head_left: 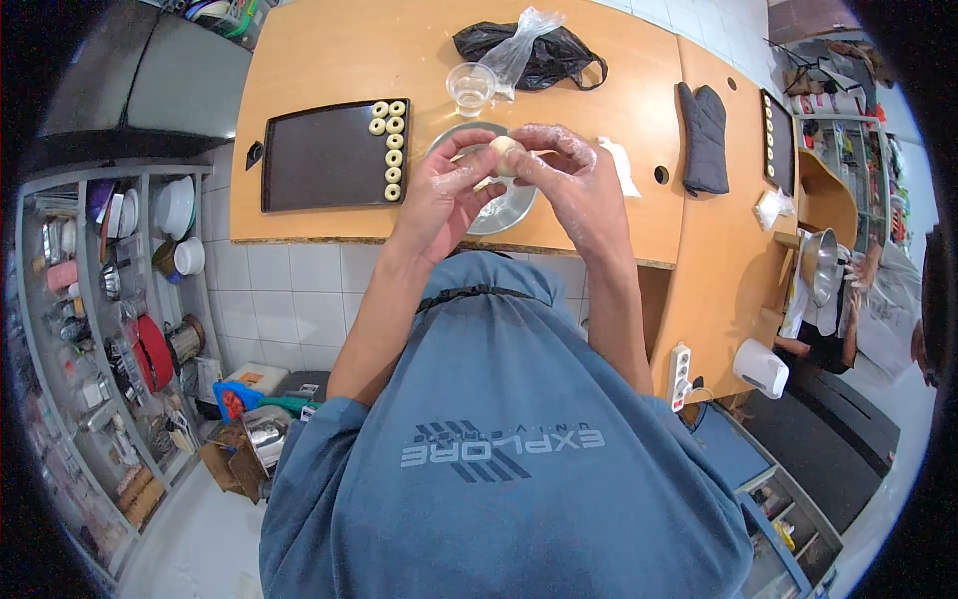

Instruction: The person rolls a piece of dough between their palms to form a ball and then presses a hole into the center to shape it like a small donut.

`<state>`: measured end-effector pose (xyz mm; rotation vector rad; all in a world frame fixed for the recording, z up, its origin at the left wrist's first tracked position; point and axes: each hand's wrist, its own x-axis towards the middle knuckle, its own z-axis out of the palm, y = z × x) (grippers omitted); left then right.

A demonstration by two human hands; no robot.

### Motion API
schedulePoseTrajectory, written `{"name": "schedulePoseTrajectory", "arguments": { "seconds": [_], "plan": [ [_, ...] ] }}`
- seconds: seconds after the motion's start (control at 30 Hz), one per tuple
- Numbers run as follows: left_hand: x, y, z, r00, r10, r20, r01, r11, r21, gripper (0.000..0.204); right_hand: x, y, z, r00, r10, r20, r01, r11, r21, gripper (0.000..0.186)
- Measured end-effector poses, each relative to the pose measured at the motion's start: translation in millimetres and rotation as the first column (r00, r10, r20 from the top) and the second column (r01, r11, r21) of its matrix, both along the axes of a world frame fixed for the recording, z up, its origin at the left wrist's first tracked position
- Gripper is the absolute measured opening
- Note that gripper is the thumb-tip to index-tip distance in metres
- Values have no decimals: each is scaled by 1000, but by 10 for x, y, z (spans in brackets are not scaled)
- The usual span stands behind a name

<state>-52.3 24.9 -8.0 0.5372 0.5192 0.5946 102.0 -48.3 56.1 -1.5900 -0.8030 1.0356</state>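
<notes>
Where one dough ball [505, 158] is pinched, the left hand [447, 190] and the right hand [577, 185] meet above a metal bowl [522, 208]

Both bare forearms reach forward from the sleeves of a blue-grey shirt [499, 379] and slant inward, so that the wrists stand well apart while the fingertips come together at the dough ball. It is pale and rounded, held up over the bowl; just this one is in the grasp. The left hand has thumb and forefinger closed on its left side, with the other fingers loosely curled and spread below. The right hand, its back turned upward and dusted white, clamps the other side between thumb and bent fingers. Beneath them the single bowl holds white flour [491, 212].

On the desk [329, 70] to the left lies one dark baking tray [324, 160] with eight dough rings [389, 143] along its right side: six in a column, two more beside its far end. Beyond the bowl stand one clear plastic cup [471, 92] and, near it, one black plastic bag [566, 65] with one clear bag [524, 45] lying across it.

Right of the desk's seam is one dark grey oven mitt [706, 145]. Farther right, a second tray [782, 150] carries a file of rings too small to count surely.
</notes>
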Motion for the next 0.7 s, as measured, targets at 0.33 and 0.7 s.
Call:
{"name": "schedulePoseTrajectory", "arguments": {
  "seconds": [0.33,0.7],
  "plan": [
    [17,-10,62,998,43,35,-41,997,-58,23,6,1,3,999,4,-51,-4,1000,6,33],
    [34,16,79,994,77,80,-69,992,-103,18,18,5,0,999,3,-32,-3,1000,21,35]
  ]
}}
